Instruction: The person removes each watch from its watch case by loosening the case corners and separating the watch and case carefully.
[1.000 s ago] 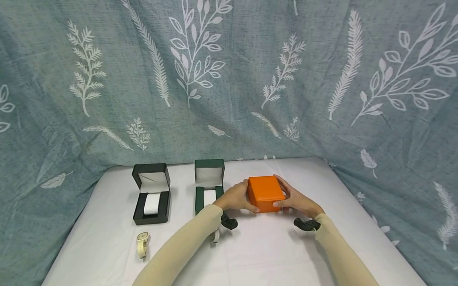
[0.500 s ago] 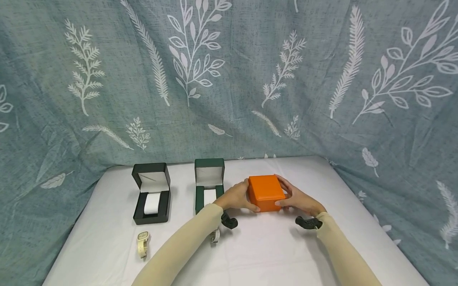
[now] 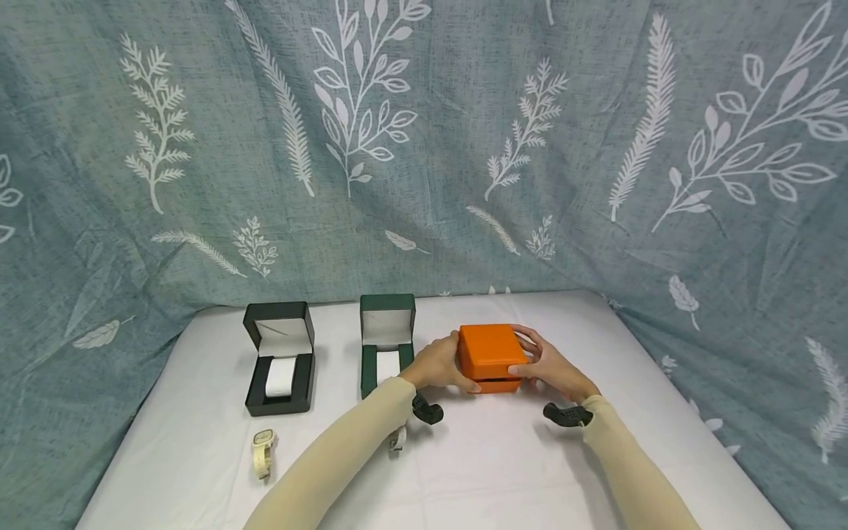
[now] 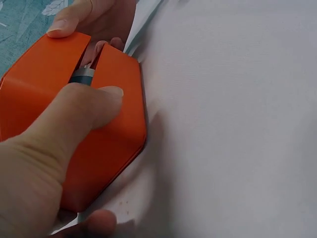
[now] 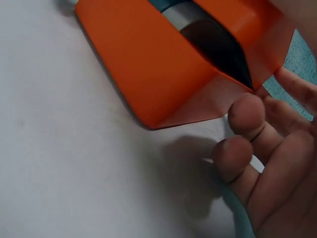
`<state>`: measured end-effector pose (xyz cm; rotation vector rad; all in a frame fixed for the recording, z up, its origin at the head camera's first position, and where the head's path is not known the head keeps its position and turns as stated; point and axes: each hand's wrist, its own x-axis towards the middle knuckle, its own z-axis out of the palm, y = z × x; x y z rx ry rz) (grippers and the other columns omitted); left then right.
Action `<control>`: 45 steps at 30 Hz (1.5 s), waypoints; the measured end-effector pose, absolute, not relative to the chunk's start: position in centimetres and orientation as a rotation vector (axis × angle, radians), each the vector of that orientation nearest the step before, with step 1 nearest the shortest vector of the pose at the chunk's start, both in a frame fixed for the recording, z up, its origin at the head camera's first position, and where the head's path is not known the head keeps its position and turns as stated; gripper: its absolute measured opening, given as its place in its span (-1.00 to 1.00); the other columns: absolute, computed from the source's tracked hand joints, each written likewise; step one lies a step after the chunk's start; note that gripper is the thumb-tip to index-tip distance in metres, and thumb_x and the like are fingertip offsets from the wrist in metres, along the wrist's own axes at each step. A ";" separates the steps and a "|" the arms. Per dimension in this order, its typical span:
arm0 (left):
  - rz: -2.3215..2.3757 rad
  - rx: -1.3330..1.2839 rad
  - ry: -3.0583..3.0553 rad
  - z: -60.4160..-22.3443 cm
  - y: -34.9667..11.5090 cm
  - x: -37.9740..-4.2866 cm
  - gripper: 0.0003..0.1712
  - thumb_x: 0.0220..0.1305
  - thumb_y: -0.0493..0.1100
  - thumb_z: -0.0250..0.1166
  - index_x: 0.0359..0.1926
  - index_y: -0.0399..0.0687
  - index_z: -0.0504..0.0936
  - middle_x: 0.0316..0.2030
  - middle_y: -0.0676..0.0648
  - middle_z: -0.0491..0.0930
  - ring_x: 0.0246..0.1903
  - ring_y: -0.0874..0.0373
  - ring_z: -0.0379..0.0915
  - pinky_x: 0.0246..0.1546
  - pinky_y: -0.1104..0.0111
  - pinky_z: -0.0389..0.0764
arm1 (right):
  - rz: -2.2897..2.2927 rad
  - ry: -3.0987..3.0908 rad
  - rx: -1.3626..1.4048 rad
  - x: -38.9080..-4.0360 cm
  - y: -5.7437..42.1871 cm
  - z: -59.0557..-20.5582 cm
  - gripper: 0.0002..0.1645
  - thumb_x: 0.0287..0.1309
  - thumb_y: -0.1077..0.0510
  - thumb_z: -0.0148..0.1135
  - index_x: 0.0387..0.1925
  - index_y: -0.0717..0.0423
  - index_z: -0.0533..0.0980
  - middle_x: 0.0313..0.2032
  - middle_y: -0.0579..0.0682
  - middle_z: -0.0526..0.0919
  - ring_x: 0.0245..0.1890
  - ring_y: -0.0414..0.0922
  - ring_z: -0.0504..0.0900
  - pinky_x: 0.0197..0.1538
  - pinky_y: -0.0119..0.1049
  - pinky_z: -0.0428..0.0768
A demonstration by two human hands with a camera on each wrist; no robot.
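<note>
An orange watch box (image 3: 492, 346) stands on the white cloth, its lid slightly raised at the front. My left hand (image 3: 437, 364) grips the box's left side, the thumb pressing the lower half's front (image 4: 116, 116). My right hand (image 3: 556, 372) holds the lid at the right, thumb at its front corner. Through the gap, the right wrist view shows a dark rounded thing (image 5: 205, 37) beside a grey and teal band; its kind cannot be told. Several right fingers (image 5: 247, 116) are curled beside the box. The far side of the box is hidden.
A black watch box (image 3: 281, 405) with a white cushion stands open at left. An open green watch box (image 3: 388, 303) is partly behind my left arm. A cream-coloured watch (image 3: 263, 453) lies in front of the black box; another watch (image 3: 397, 439) shows beside my left sleeve.
The orange box's lid has risen a little from its base, so a dark gap now shows at the front. My right thumb has moved up with the lid; my left hand has stayed put.
</note>
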<state>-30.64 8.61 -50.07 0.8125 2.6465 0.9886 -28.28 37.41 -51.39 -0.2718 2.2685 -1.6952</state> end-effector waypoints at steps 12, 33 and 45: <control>0.999 0.798 2.617 -49.6 8.4 -30.7 0.11 -0.17 0.22 0.72 0.34 -0.10 0.39 0.09 -0.07 0.64 0.04 0.05 0.59 0.12 0.15 0.56 | -1.792 2.329 -0.188 -28.4 36.6 -51.4 -0.07 0.26 -0.08 0.46 0.55 -0.31 0.19 0.32 0.18 0.43 -0.52 -0.08 0.32 -0.44 -0.22 0.34; 0.994 0.784 2.599 -49.8 8.3 -30.6 0.18 -0.20 0.21 0.74 0.38 -0.12 0.37 0.14 -0.09 0.63 0.06 0.05 0.57 0.15 0.20 0.54 | -1.729 2.448 -0.181 -28.9 35.9 -50.1 -0.23 0.43 -0.23 0.22 0.52 -0.10 0.26 -0.61 0.03 0.24 -0.65 -0.02 0.16 -0.49 -0.14 0.24; 0.986 0.778 2.599 -50.0 8.4 -30.7 0.23 -0.22 0.22 0.74 0.41 -0.16 0.36 0.17 -0.12 0.61 0.12 0.01 0.55 0.18 0.18 0.52 | -1.653 2.470 -0.007 -30.0 35.0 -48.9 -0.03 0.35 -0.52 0.04 0.52 -0.01 0.24 -0.66 -0.06 0.19 -0.67 -0.08 0.16 -0.43 -0.27 0.28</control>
